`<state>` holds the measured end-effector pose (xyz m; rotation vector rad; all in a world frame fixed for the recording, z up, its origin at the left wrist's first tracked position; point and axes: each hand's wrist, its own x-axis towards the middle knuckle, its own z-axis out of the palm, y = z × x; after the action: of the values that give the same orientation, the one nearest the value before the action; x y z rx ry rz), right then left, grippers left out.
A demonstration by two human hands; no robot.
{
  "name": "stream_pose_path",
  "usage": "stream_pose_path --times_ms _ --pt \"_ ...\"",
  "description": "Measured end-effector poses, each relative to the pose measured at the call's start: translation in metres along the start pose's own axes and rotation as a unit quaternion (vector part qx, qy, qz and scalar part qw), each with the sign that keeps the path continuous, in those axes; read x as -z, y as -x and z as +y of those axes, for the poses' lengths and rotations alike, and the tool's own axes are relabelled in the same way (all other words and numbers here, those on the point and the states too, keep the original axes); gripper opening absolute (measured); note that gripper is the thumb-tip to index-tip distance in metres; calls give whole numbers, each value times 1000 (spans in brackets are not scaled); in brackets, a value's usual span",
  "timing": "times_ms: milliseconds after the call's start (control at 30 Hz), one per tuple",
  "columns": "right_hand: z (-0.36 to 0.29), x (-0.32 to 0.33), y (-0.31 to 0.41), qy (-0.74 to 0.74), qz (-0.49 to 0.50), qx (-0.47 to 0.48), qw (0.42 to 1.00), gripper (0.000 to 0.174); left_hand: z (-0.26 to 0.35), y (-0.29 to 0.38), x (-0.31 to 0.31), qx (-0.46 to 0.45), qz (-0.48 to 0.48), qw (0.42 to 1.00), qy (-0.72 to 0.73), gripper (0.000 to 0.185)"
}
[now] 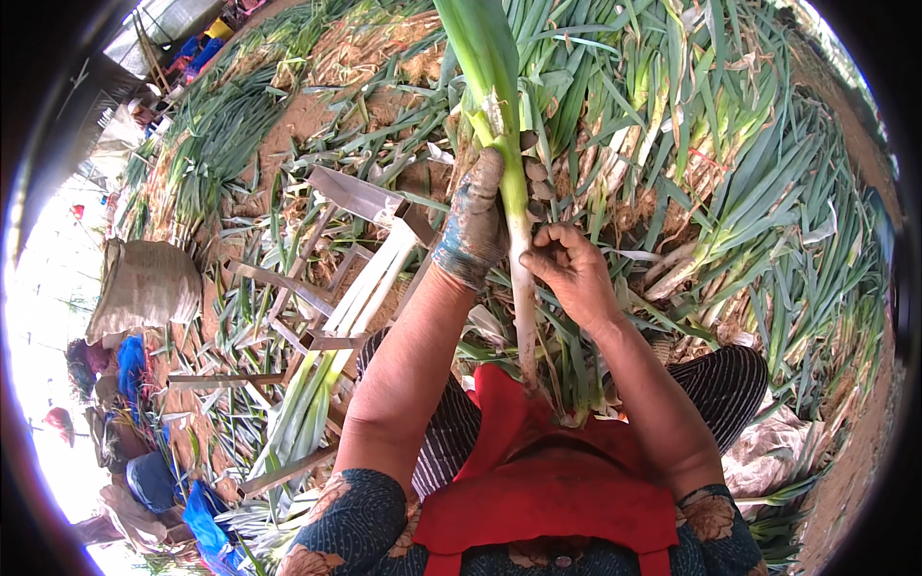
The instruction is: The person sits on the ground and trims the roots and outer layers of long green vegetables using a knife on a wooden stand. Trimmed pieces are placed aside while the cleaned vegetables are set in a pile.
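Observation:
My left hand [479, 216], in a dirty, worn work glove, is closed around the green upper shaft of a large leek or Welsh onion [515, 209]. The stalk stands out lengthwise before me, leaves away from me, its white root end over the red apron [547, 497]. My bare right hand [569, 270] is beside the white shaft, thumb and forefinger at its edge; whether they pinch a thin outer layer cannot be made out. Left of my forearm, several peeled white stalks [371, 277] lie in a metal frame rack [356, 194].
Heaps of unpeeled stalks [749, 237] fill the right side and the top. Leaf scraps cover the soil around the rack. At the left stand a woven sack [148, 284] and blue cloths or bags [151, 479]. A pale sack [767, 446] lies by my right knee.

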<state>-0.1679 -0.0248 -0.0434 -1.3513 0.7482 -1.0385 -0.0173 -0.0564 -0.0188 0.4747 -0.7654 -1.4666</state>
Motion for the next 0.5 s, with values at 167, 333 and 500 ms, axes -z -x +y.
stream_pose_path --times_ms 167,333,500 --pt "0 0 -2 77 -37 63 994 16 4 1 -1 5 -7 1000 -13 69" --pt "3 2 -3 48 -42 135 989 14 8 -1 0 -5 13 1000 -15 70" --pt "-10 -2 -8 -45 24 75 996 25 9 -2 8 8 24 998 57 67"
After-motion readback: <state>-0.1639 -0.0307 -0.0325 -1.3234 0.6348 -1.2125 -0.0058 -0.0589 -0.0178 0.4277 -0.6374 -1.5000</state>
